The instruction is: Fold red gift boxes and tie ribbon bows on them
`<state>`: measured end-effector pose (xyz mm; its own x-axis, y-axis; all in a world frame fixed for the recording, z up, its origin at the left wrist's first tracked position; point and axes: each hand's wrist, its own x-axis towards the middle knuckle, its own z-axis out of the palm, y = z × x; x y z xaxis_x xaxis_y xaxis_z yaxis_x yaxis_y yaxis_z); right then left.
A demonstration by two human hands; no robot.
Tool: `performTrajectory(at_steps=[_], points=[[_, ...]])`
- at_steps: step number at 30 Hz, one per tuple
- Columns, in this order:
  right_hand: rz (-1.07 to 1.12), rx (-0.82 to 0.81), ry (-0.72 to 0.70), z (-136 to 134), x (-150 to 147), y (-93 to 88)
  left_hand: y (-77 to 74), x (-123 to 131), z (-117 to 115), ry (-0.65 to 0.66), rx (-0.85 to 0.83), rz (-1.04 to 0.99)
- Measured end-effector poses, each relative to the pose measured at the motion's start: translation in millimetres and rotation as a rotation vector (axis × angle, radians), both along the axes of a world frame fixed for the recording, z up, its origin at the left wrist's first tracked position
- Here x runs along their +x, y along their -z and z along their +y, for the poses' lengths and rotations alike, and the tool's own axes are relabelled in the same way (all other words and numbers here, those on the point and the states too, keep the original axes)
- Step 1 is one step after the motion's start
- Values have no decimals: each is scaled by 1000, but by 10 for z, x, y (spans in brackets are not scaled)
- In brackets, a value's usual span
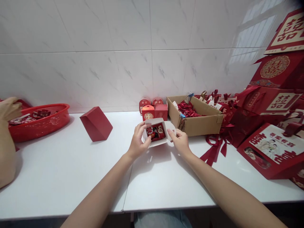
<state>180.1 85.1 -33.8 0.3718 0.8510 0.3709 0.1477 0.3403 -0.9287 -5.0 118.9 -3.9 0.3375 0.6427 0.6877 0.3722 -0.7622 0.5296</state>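
A small open box (158, 144), white inside, is held above the middle of the white table with its opening towards me. Red printed packets (156, 131) lie inside it. My left hand (139, 141) grips the box's left side, the thumb reaching over the edge onto the contents. At the right, my right hand (179, 141) pinches the rounded white flap of the box between thumb and fingers. Just behind the held box stand small closed red boxes (161, 111) against the wall.
A cardboard box (201, 125) of red ribbons stands right of my hands. Large red gift boxes (273, 101) are stacked at the far right. Leftward are a dark red box (97, 124), a red basket (45, 126) of small items and a tan bag (7, 145).
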Motion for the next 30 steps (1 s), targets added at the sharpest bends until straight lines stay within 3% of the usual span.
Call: performTrajectory(at_steps=[4, 6, 8, 13, 20, 23, 30], points=[[63, 26, -1, -89, -9, -115, -102, -86, -11, 194, -345, -139], [166, 15, -32, -93, -3, -136, -107, -121, 6, 339, -513, -217], [280, -29, -72, -67, 13, -124, -77, -130, 27, 399, -605, -247], [364, -144, -200, 13, 23, -53, 17, -54, 40, 308, -716, -239], [270, -125, -423, -64, -63, -67, -16, 23, 8, 184, -766, -336], [194, -120, -465, -80, -70, -37, -6, 24, -11, 216, -787, -329], [98, -45, -403, -27, -68, 48, 11, 20, -69, 364, -812, -263]])
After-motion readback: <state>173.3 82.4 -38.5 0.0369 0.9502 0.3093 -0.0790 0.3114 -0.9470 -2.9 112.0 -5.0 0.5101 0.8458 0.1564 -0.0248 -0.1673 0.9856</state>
